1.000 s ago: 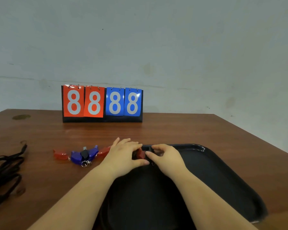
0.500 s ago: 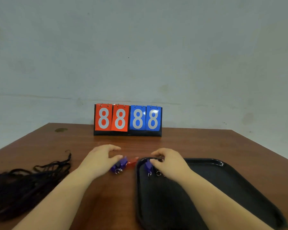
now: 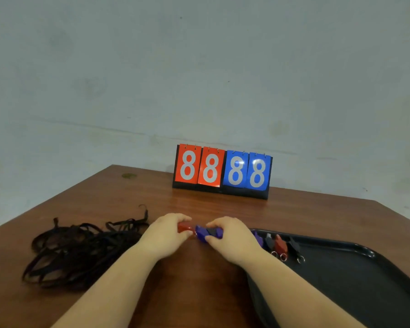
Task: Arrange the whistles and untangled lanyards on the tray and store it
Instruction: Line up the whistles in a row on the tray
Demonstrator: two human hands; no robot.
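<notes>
My left hand (image 3: 162, 235) grips a red whistle (image 3: 184, 227) on the wooden table (image 3: 199, 280), just left of the black tray (image 3: 355, 280). Right beside it, my right hand (image 3: 232, 237) pinches a blue whistle (image 3: 208, 233) between thumb and fingers. Several whistles lie in a row at the tray's far left corner: a purple one (image 3: 258, 240), a dark one (image 3: 269, 241), a red one (image 3: 280, 245) and a black one (image 3: 294, 247), their key rings pointing toward me. A tangled heap of black lanyards (image 3: 81, 252) lies on the table to the left.
A flip scoreboard (image 3: 223, 172) showing 88 in red and 88 in blue stands at the table's far edge against the wall. The table's right edge runs diagonally behind the tray.
My right hand left the tray and came left to the blue whistle on the table. My left hand closed on the red whistle. The view shifted left, showing more of the lanyards.
</notes>
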